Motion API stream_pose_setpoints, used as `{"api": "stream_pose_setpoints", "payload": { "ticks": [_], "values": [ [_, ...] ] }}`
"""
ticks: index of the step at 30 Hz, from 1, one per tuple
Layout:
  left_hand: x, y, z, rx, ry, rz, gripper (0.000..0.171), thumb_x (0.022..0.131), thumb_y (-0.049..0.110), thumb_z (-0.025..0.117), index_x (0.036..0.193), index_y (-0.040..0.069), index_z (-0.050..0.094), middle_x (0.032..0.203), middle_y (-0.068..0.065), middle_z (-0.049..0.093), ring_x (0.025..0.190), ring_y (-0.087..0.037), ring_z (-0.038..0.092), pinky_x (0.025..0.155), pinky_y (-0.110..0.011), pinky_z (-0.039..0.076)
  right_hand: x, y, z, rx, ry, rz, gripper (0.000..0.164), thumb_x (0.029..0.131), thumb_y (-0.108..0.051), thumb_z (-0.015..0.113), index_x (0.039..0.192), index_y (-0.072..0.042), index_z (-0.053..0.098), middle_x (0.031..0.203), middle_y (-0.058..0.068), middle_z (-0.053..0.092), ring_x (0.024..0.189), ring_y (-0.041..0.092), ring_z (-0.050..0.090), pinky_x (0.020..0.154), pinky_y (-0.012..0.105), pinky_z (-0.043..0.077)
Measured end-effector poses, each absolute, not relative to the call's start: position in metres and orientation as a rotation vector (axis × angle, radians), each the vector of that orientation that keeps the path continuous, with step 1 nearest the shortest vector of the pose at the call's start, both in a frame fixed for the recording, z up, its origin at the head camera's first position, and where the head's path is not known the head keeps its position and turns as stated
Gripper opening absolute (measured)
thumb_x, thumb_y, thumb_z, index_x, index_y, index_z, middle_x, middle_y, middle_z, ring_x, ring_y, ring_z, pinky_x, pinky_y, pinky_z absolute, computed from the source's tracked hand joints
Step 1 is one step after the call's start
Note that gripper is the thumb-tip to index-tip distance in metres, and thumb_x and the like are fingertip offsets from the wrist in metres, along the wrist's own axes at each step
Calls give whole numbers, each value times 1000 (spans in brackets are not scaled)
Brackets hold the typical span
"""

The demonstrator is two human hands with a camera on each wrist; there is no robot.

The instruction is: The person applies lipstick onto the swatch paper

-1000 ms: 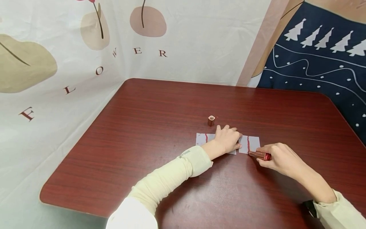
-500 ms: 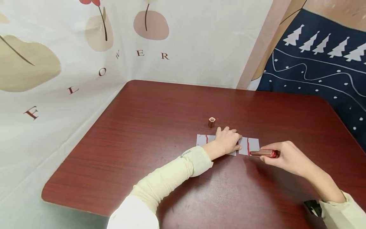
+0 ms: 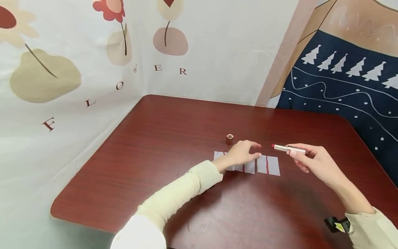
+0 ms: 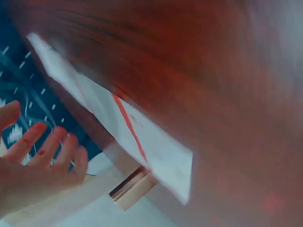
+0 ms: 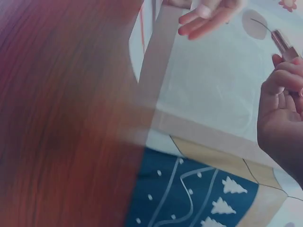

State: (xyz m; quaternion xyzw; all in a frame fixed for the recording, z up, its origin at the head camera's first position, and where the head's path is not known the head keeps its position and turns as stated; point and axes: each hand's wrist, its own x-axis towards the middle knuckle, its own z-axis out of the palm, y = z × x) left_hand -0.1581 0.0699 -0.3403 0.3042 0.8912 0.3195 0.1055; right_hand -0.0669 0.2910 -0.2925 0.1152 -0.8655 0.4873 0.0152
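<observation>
My right hand (image 3: 320,166) pinches a lipstick (image 3: 281,148) between thumb and fingers, raised over the table with its red tip pointing left. In the right wrist view the same lipstick (image 5: 280,41) sticks up from the curled fingers. My left hand (image 3: 243,152) hovers over a row of white paper pieces, fingers spread and holding nothing. Red spots mark its fingertips (image 4: 40,126) in the left wrist view. The rightmost paper (image 3: 274,166) carries a red lipstick line. Beside it, the middle paper (image 3: 249,168) also has one; the left paper (image 3: 219,155) is partly covered by my left wrist.
The lipstick cap (image 3: 229,139) stands upright on the dark red wooden table (image 3: 174,138), just behind the papers. A white printed cloth (image 3: 211,69) hangs behind the table and along its left side. A navy cloth with white trees (image 3: 335,90) hangs at the back right.
My right hand has lifted the lipstick off the rightmost paper, and its red tip now shows. My left hand has risen from the papers, uncovering more of the middle one. The head view has tilted up.
</observation>
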Motion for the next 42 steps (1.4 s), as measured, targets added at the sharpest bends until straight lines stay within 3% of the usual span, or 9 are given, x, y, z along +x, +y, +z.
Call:
{"api": "stream_pose_setpoints", "payload": {
  "ticks": [3,5,8,12,18,21,28,38,42],
  "values": [
    [-153,67,-342,682,2223,1507,35,87,22,66,121,13,64,111,2,66,98,-5,60,81,-26,47,-73,284,-298,393,-2534,1792,20,97,-12,50,113,-4,59,66,6,52,50,14,45,42,30,37],
    [-145,68,-343,520,1905,1793,37,88,19,65,124,12,62,114,0,65,99,-4,59,88,-36,45,-76,278,-301,427,-2435,1937,18,99,-11,45,109,-5,58,69,5,53,50,13,45,40,29,34],
    [-128,73,-342,315,1513,2059,40,91,15,61,130,12,56,123,-3,60,108,-9,57,97,-50,35,-77,264,-304,473,-2330,2084,18,101,-13,40,103,-3,55,70,5,51,48,14,40,38,31,27],
    [-113,80,-339,171,1259,2270,37,93,15,56,130,10,55,121,-6,61,112,-19,56,100,-55,28,-78,245,-306,456,-2284,2133,26,102,-19,36,98,3,50,66,5,47,46,18,33,41,36,18],
    [-111,87,-338,106,1158,2448,31,93,17,58,122,7,62,113,-5,65,96,-12,59,92,-46,34,-82,229,-312,379,-2321,2141,30,102,-24,36,86,0,46,60,5,40,46,20,26,39,35,15],
    [-113,87,-339,73,1159,2478,30,92,20,60,117,5,65,107,-1,68,90,-10,58,86,-40,35,-85,226,-315,346,-2370,2070,27,101,-23,39,88,0,46,58,5,38,45,17,26,38,33,17],
    [-113,87,-343,-39,1126,2499,30,91,23,61,113,3,67,93,6,68,92,-10,58,79,-37,33,-86,224,-320,303,-2485,1867,14,98,-18,48,100,-4,51,58,3,38,46,11,32,38,28,27],
    [-119,78,-348,-72,1120,2472,27,90,27,61,109,9,70,98,3,68,85,-9,58,72,-33,30,-92,228,-323,240,-2376,2320,30,101,-27,41,91,-8,61,65,1,49,51,8,40,46,38,18],
    [-120,77,-348,-115,1168,2476,30,89,27,63,111,8,69,106,-2,68,84,-8,58,68,-31,30,-95,227,-328,278,-2399,2284,26,100,-22,43,89,-10,62,66,1,49,51,8,39,44,38,18]
  ]
}}
